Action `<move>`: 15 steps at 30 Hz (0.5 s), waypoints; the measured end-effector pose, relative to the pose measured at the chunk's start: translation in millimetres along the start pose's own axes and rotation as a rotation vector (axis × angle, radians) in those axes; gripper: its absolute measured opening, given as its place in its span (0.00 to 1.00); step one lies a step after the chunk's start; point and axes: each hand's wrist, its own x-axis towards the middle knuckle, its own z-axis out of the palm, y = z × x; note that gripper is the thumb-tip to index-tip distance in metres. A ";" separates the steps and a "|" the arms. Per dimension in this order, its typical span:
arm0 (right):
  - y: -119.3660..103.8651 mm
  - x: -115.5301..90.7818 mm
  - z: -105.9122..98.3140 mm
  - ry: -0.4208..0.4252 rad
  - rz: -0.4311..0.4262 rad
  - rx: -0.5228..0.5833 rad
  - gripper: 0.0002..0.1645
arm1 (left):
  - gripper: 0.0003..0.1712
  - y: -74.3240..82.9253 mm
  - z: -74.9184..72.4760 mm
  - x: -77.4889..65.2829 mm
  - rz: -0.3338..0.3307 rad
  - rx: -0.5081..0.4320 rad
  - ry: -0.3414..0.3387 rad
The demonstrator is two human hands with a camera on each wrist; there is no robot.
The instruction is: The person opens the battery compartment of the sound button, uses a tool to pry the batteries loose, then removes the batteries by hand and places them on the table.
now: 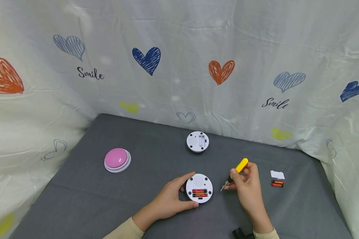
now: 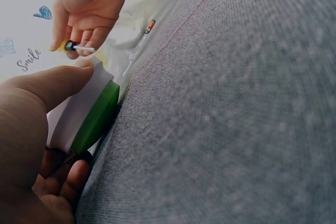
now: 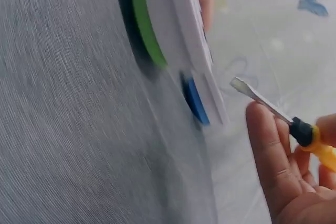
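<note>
My left hand grips a round white push button by its rim, thumb at the near side and fingers at the far side. Its underside faces up, with two red batteries lying in the uncovered compartment. Beneath it the left wrist view shows a green dome against the grey cloth. Just to the right, my right hand holds a screwdriver by its yellow handle. The flat metal tip points down and left, apart from the button.
Farther back lies a second upturned button with a bare battery compartment; its dome is blue. A pink button sits upright at left. At right are a small white cover and two loose batteries. A printed curtain borders the table.
</note>
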 end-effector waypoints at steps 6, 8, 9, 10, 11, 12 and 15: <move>7.5 -7.9 13.6 -0.041 -0.105 0.075 0.19 | 0.55 0.4 -0.2 0.4 -0.004 0.001 -0.001; 11.1 -10.1 16.4 -0.085 -0.144 0.102 0.19 | 0.55 0.3 -0.3 0.0 -0.008 0.003 -0.004; 12.5 -11.0 17.4 -0.109 -0.164 0.110 0.20 | 0.55 0.3 -0.4 -0.2 -0.010 0.005 -0.007; 14.0 -12.0 18.2 -0.129 -0.182 0.120 0.20 | 0.55 0.4 -0.4 -0.3 -0.011 0.007 -0.008; 15.1 -13.1 18.8 -0.147 -0.203 0.126 0.20 | 0.55 0.4 -0.5 -0.3 -0.012 0.007 -0.010; 16.2 -14.1 19.4 -0.159 -0.224 0.129 0.21 | 0.55 0.6 -0.5 -0.4 -0.011 0.009 -0.012; 19.5 -17.2 21.3 -0.181 -0.290 0.134 0.21 | 0.55 0.9 -0.7 0.0 -0.007 0.007 -0.010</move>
